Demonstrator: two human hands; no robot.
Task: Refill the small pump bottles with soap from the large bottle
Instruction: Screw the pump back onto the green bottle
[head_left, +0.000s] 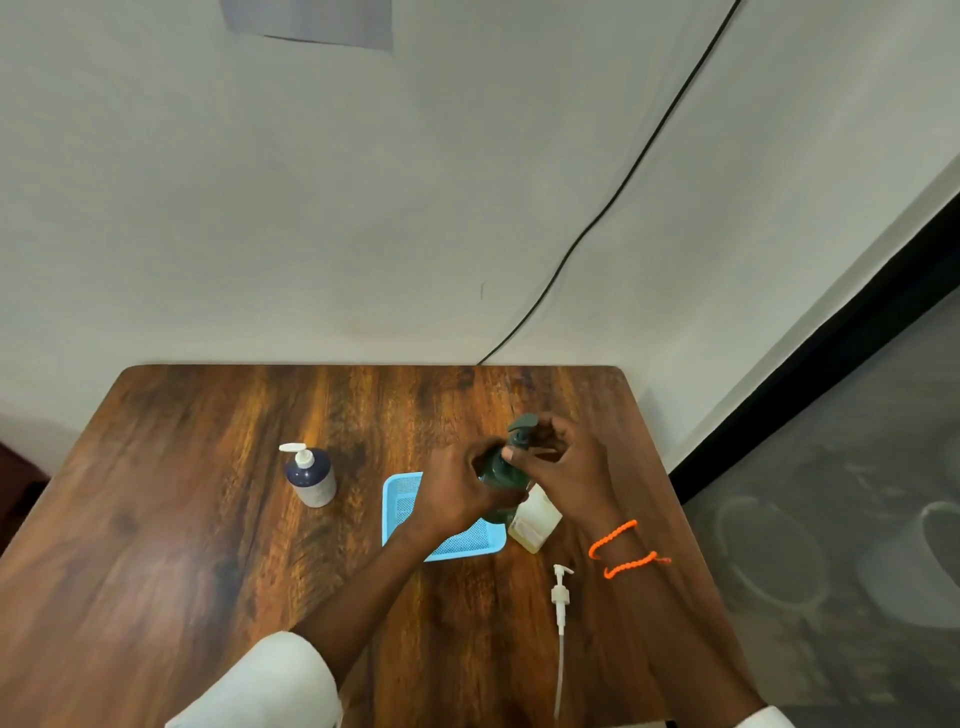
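Your left hand (457, 493) wrapped round the dark green plastic pump bottle (501, 480) above the light blue mesh tray (397, 501), while your right hand (563, 457) pinched its pump collar, seemingly; the pale, open large bottle (535, 522) stood just beside it.

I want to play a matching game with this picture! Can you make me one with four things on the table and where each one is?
Things:
1. green bottle
2. blue bottle
3. loose pump
4. tray

Places:
A. lying flat near the table's front edge
B. held in both hands
C. standing alone on the left
D. under the left hand

Pairs: 1-B, 2-C, 3-A, 4-D
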